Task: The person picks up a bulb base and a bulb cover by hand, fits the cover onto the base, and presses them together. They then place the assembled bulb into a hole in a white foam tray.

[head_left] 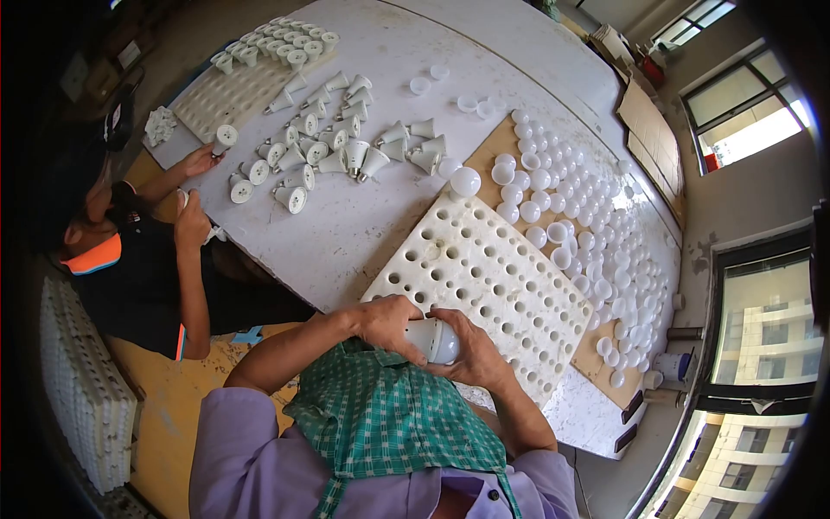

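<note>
Close to my body, my left hand (388, 325) is closed round the white base of a bulb (427, 339). My right hand (473, 353) grips the same bulb by its round white cover, which points to the right. Just beyond both hands lies a white foam tray (484, 285) with rows of round holes. One white dome cover (465, 182) rests at the tray's far corner. Many loose dome covers (596, 216) are spread on brown cardboard to the right. Bulb bases without covers (333, 143) lie in a group on the table at the upper left.
A co-worker (130, 251) at the left holds a bulb base (226, 137) near a second foam tray (225, 97) partly filled with bases. Stacked foam trays (86, 389) stand at the lower left. Windows (761, 320) line the right side.
</note>
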`<action>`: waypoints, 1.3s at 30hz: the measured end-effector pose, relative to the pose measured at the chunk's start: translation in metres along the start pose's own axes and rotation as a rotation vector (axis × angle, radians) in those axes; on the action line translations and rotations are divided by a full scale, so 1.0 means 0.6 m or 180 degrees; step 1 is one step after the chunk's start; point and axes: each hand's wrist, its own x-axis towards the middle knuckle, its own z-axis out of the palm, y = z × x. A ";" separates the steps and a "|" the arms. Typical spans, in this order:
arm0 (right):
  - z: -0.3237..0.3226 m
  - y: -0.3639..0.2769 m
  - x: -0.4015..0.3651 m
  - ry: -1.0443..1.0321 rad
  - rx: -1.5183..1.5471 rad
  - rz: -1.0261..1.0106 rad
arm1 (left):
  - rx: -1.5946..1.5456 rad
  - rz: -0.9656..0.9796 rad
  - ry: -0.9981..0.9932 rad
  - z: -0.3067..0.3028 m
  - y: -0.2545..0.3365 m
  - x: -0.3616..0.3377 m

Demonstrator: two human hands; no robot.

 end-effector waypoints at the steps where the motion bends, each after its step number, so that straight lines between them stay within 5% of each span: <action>1: 0.006 -0.002 0.004 0.0334 -0.0005 -0.0452 | -0.0001 0.0005 0.0003 0.002 0.003 -0.001; 8: 0.036 -0.014 -0.008 0.1418 0.0307 -0.1786 | 0.0295 0.0310 -0.0107 0.005 0.077 -0.035; 17: 0.023 0.029 0.002 0.1086 0.0583 -0.1361 | -0.0308 0.0162 -0.0253 0.002 0.037 0.009; 20: 0.028 0.052 0.012 0.1137 0.1491 -0.0901 | -0.2989 0.0160 -0.1151 0.010 -0.028 0.046; 21: 0.034 0.055 0.013 0.1135 0.1470 -0.0941 | -0.2961 0.0185 -0.1126 0.018 -0.041 0.055; 23: 0.054 0.053 0.012 0.1257 0.2398 -0.0224 | -0.4418 0.0305 -0.1350 0.034 -0.063 0.071; 25: 0.054 0.051 0.013 0.1278 0.2495 -0.0033 | -0.4451 0.0410 -0.1436 0.033 -0.070 0.078; 29: 0.044 0.108 0.040 0.1421 0.2346 0.0376 | -0.3784 -0.0071 -0.0381 0.026 -0.095 0.083; 31: 0.012 0.141 0.061 0.2125 0.1274 0.0637 | -0.3580 -0.0222 0.0622 0.031 -0.126 0.074; 32: -0.021 0.117 0.075 0.2297 0.1708 0.1048 | -0.3555 -0.0202 0.0635 0.032 -0.144 0.067; 33: -0.023 0.187 0.091 0.2719 0.0762 0.0876 | -0.3678 -0.0139 0.0859 0.033 -0.163 0.058; 39: -0.118 0.245 0.198 0.3094 -0.0501 0.0702 | -0.3427 -0.0169 0.1596 0.047 -0.212 0.028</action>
